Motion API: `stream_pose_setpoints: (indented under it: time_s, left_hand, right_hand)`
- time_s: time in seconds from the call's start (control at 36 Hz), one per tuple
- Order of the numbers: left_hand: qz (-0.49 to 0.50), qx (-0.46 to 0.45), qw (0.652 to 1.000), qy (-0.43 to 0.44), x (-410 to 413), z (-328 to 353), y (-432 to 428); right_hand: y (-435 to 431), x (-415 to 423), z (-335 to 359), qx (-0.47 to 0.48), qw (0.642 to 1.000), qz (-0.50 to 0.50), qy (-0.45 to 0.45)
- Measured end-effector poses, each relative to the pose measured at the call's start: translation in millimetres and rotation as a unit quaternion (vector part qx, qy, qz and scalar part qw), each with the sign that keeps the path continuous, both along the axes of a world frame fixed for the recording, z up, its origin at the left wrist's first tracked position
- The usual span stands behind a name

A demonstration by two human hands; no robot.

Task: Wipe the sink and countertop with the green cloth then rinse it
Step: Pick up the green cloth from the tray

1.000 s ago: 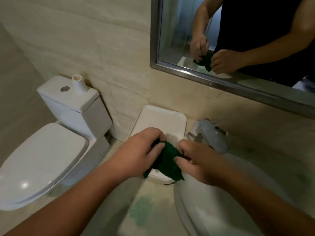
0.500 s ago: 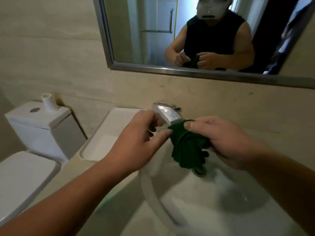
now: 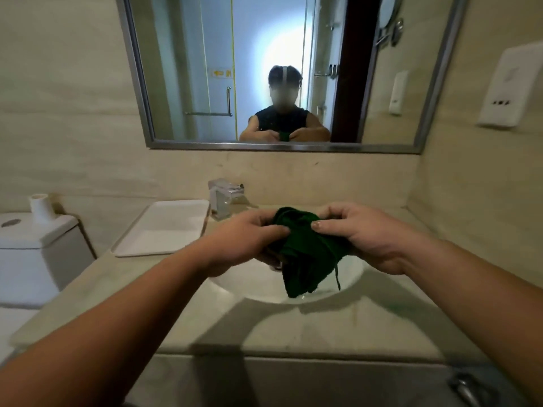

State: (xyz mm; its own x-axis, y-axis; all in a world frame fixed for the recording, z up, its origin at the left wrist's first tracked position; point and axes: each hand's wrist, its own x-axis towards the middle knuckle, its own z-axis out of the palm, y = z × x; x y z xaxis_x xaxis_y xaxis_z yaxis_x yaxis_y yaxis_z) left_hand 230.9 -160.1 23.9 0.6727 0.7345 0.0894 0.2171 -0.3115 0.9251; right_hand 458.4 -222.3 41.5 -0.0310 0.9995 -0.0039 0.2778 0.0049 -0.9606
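Observation:
A bunched dark green cloth (image 3: pixel 305 254) hangs over the round white sink (image 3: pixel 258 289), with a loose thread dangling from it. My left hand (image 3: pixel 246 239) grips the cloth's left side and my right hand (image 3: pixel 367 233) grips its right side, thumbs on top. The sink is set into a pale stone countertop (image 3: pixel 323 327). A chrome faucet (image 3: pixel 224 199) stands behind the sink to the left, with no water visible.
A white rectangular tray (image 3: pixel 164 230) lies on the counter left of the faucet. A white toilet (image 3: pixel 32 254) with a paper roll core on its tank stands at far left. A framed mirror (image 3: pixel 279 71) hangs above; a white wall dispenser (image 3: pixel 508 89) is at right.
The view swung from the toilet side to face the sink and mirror squarely. The cloth moved from near the tray to over the basin, and both hands now hold it.

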Motion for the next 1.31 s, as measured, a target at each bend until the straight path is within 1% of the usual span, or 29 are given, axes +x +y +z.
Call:
stream_pose_setpoints:
  time_s: [0.11,0.22,0.28,0.39,0.44,0.5,0.58,0.64,0.75,0.83,0.89,0.92,0.94,1.0,1.03,1.06,1.14,1.19,1.25,1.31]
  left_hand:
    - [0.027,-0.013,1.000,-0.003,-7.4,13.3,-1.8]
    - [0.038,-0.006,0.999,0.016,-11.7,21.3,4.4]
    - [0.028,-0.018,0.999,0.017,-11.8,26.0,3.7]
    - [-0.010,-0.035,0.999,0.013,-10.0,34.6,3.4]
    - [-0.017,-0.028,0.999,0.017,-7.3,36.1,5.5]
    - [-0.002,-0.009,1.000,0.020,-2.8,34.6,8.1]
    - [0.022,0.008,0.999,0.027,6.3,30.7,10.1]
    - [0.021,-0.008,1.000,0.018,14.5,28.1,9.2]
    - [-0.007,-0.080,0.996,-0.031,38.0,25.1,-0.2]
    - [-0.040,-0.146,0.986,-0.075,54.8,27.6,-8.7]
    - [-0.069,-0.176,0.976,-0.107,65.3,32.3,-14.1]
    - [-0.079,-0.188,0.971,-0.125,69.6,35.8,-16.7]
    - [-0.086,-0.200,0.965,-0.143,73.8,38.7,-18.1]
    - [-0.104,-0.223,0.954,-0.172,86.4,43.6,-20.1]
    - [-0.111,-0.232,0.949,-0.181,93.5,45.1,-20.7]
    - [-0.116,-0.241,0.945,-0.190,101.0,45.3,-20.9]
    - [-0.128,-0.284,0.926,-0.212,121.8,41.2,-21.1]
    - [-0.144,-0.316,0.910,-0.228,132.7,35.7,-19.1]
    - [-0.160,-0.335,0.898,-0.234,141.3,29.2,-18.0]
    - [-0.170,-0.343,0.894,-0.233,148.8,22.8,-17.9]
  right_hand:
    - [-16.0,17.4,11.6,-0.018,0.999,-0.015,-0.023]
    - [-26.0,30.5,24.2,-0.004,0.996,-0.019,-0.089]
    - [-29.8,34.5,30.2,0.011,0.995,-0.018,-0.100]
    - [-31.8,37.1,35.6,0.046,0.997,-0.044,-0.043]
    - [-31.5,33.6,36.5,0.055,0.997,-0.057,-0.008]
    - [-31.4,29.3,37.6,0.056,0.995,-0.076,0.036]
    - [-32.4,22.4,43.3,0.054,0.987,-0.087,0.127]
    - [-32.8,18.8,49.4,0.059,0.979,-0.099,0.168]
    - [-31.5,18.8,63.9,0.055,0.965,-0.124,0.226]
    - [-29.9,33.3,73.5,0.026,0.955,-0.183,0.232]
    - [-27.4,50.8,72.5,0.024,0.947,-0.235,0.217]
    - [-26.3,59.0,68.7,0.028,0.950,-0.253,0.184]
    - [-26.2,66.2,63.0,0.026,0.956,-0.263,0.126]
    - [-30.9,81.0,47.7,0.006,0.968,-0.249,0.012]
    - [-34.3,87.0,40.4,-0.001,0.974,-0.228,-0.012]
    - [-39.4,92.5,33.5,0.003,0.979,-0.201,-0.018]
    - [-55.9,103.2,13.7,0.035,0.995,-0.097,0.005]
    - [-65.3,103.8,0.7,0.028,0.999,-0.043,0.013]
    - [-71.0,103.5,-12.1,0.012,0.999,-0.016,0.036]
    - [-74.6,105.1,-24.0,0.006,0.996,-0.005,0.092]
